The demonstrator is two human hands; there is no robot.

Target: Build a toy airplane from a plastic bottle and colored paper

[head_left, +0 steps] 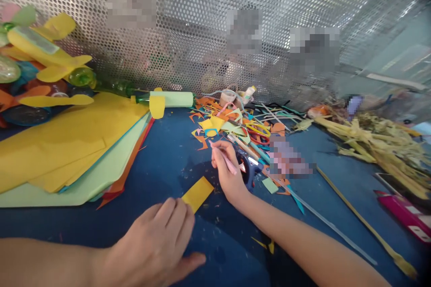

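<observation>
My left hand [158, 237] rests palm down near the table's front edge, thumb spread away from the bent fingers. Under those fingertips lies one end of a small yellow paper strip [198, 193], its other end showing flat on the blue table. Farther right, the fingers of my right hand [229, 175] are closed round a slim pink pen [224, 157], held slantwise above the tabletop, its narrow end towards the far left. Partly hidden behind that hand is a dark blue, rounded object [251, 172]. Orange, yellow and green paper scraps [215, 123] lie beyond the pen.
Coloured paper sheets [67, 143] are stacked at left, below paper-winged bottles [40, 49]. A green-wrapped bottle [175, 99] lies behind. Dry husks [380, 139], a long stick [363, 219] and a magenta box [402, 213] are at right. A perforated metal panel [188, 49] borders the back.
</observation>
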